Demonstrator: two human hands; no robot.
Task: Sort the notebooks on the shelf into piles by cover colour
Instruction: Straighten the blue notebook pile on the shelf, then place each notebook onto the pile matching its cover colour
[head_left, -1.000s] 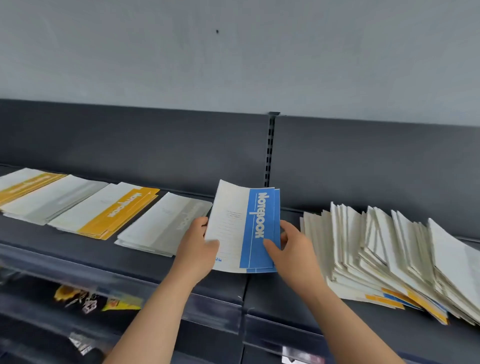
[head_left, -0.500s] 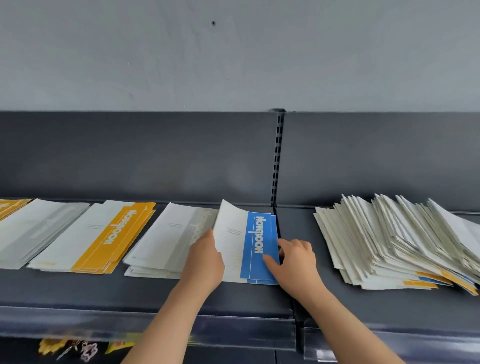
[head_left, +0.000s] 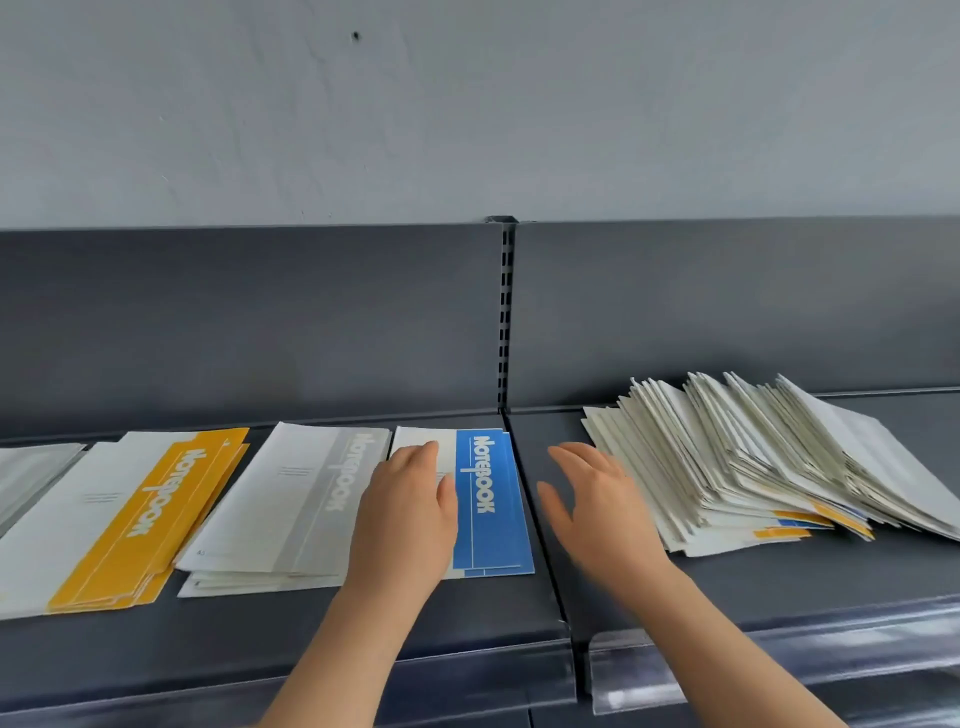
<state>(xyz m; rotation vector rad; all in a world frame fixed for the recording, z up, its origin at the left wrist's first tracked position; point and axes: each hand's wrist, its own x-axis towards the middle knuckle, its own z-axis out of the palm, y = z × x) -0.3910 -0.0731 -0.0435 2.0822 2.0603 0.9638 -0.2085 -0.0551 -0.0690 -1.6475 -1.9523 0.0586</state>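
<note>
A blue-and-white notebook (head_left: 491, 499) lies flat on the dark shelf (head_left: 779, 582), just left of the shelf joint. My left hand (head_left: 405, 512) rests flat on its white half, fingers straight. My right hand (head_left: 597, 499) hovers open to the right of it, off the cover, between the notebook and the big unsorted heap (head_left: 753, 467). A grey-covered pile (head_left: 291, 499) sits left of the blue one, then a yellow pile (head_left: 140, 514), then another grey pile (head_left: 26, 473) at the left edge.
The heap at the right is fanned out, mostly white backs, with yellow and blue edges showing at its front. A slotted upright (head_left: 505, 322) divides the dark back panel. A clear price rail (head_left: 779, 660) runs along the shelf's front edge.
The blue notebook went from held up in both hands to lying flat on the shelf. My right hand has let go and moved right; my left hand now lies on the cover.
</note>
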